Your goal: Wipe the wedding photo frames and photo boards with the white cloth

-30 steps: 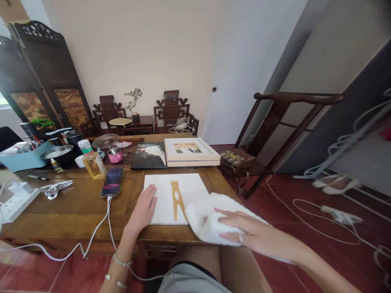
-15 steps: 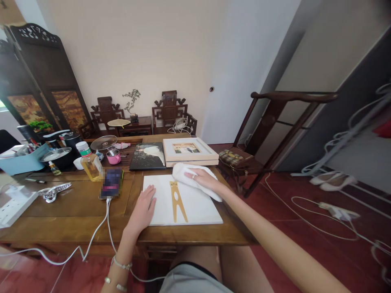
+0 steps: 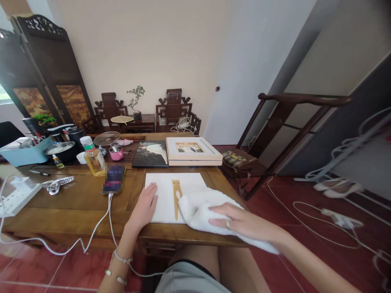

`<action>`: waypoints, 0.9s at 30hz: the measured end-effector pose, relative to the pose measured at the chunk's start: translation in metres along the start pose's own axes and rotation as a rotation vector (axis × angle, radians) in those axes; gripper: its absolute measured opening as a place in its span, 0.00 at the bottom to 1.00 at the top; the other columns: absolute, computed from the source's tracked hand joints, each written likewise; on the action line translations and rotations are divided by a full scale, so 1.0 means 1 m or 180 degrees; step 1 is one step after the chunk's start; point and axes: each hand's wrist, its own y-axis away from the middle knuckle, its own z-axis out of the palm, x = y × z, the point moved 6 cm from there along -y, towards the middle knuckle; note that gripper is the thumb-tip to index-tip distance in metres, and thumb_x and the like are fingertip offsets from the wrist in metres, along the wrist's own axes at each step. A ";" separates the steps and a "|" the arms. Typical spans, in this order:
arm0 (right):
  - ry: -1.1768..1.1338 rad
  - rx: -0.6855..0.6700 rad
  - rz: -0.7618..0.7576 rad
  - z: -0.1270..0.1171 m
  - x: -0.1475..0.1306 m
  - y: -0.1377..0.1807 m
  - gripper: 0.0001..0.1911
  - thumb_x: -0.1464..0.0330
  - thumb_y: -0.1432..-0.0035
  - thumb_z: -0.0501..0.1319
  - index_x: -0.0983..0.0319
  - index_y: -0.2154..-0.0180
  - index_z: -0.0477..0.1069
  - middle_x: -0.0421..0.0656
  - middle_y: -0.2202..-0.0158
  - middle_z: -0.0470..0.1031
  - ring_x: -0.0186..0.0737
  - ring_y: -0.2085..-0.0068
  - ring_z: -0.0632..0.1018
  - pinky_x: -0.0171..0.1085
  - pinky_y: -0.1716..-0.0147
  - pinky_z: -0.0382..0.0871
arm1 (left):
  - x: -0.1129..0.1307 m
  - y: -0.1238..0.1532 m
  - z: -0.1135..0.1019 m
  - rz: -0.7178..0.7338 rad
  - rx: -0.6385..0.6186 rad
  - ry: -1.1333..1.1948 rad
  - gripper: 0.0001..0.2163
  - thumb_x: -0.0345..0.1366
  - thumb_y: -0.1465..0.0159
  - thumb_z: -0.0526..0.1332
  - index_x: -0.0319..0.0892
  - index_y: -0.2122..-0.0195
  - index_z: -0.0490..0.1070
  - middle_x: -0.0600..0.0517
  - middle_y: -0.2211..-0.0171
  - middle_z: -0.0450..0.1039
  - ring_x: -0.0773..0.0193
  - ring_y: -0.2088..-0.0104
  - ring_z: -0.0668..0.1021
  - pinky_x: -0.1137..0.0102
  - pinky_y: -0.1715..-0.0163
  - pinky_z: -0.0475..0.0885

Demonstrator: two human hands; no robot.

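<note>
A white board (image 3: pixel 161 183) with a tan, cat-headed long-legged figure (image 3: pixel 176 199) lies flat on the wooden table (image 3: pixel 91 211). My left hand (image 3: pixel 146 205) rests flat along the board's left edge, fingers stretched out. In my right hand (image 3: pixel 233 219) is a bunched white towel (image 3: pixel 201 207), gripped from above. The towel covers the board's lower right part and one of the figure's legs. Its loose end hangs past the table's front right corner.
Behind the board lie a dark photo panel (image 3: pixel 150 154) and stacked white picture frames (image 3: pixel 195 150). Left of it are a cabled phone (image 3: pixel 113 179), an oil bottle (image 3: pixel 94 158), a pink cup (image 3: pixel 116 153) and a power strip (image 3: pixel 20 197). A wooden chair (image 3: pixel 281 122) stands at right.
My right hand has drawn the towel from the board's upper right toward me and over its lower right edge. The left hand stays on the board. The view has shifted slightly.
</note>
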 end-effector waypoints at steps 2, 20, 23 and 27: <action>-0.0006 0.0032 -0.0013 -0.002 -0.002 -0.003 0.32 0.45 0.46 0.54 0.59 0.49 0.72 0.50 0.45 0.69 0.58 0.43 0.66 0.51 0.43 0.55 | 0.000 0.000 0.000 -0.0020 -0.0004 -0.0006 0.19 0.36 0.33 0.48 0.39 0.42 0.62 0.43 0.38 0.59 0.58 0.37 0.60 0.54 0.37 0.52; 0.0576 0.0864 -0.1196 0.005 -0.063 -0.092 0.10 0.67 0.40 0.50 0.59 0.70 0.68 0.42 0.71 0.72 0.49 0.60 0.72 0.45 0.54 0.62 | -0.002 0.000 0.002 0.0044 0.0016 -0.0023 0.19 0.35 0.32 0.46 0.39 0.42 0.62 0.43 0.38 0.59 0.59 0.37 0.60 0.55 0.37 0.52; 0.0843 0.0660 -0.1237 0.023 -0.071 -0.060 0.10 0.72 0.41 0.49 0.59 0.67 0.68 0.44 0.67 0.72 0.51 0.54 0.70 0.44 0.54 0.62 | -0.002 0.000 0.002 0.0044 0.0035 -0.0009 0.19 0.35 0.32 0.46 0.40 0.42 0.62 0.44 0.38 0.59 0.59 0.37 0.60 0.55 0.37 0.52; 0.0907 0.0230 -0.1284 0.042 -0.088 -0.015 0.10 0.70 0.39 0.50 0.59 0.65 0.69 0.46 0.60 0.74 0.51 0.50 0.70 0.43 0.53 0.61 | -0.002 0.000 0.002 0.0034 0.0042 0.0010 0.19 0.35 0.32 0.46 0.40 0.43 0.63 0.43 0.38 0.60 0.58 0.37 0.60 0.54 0.37 0.52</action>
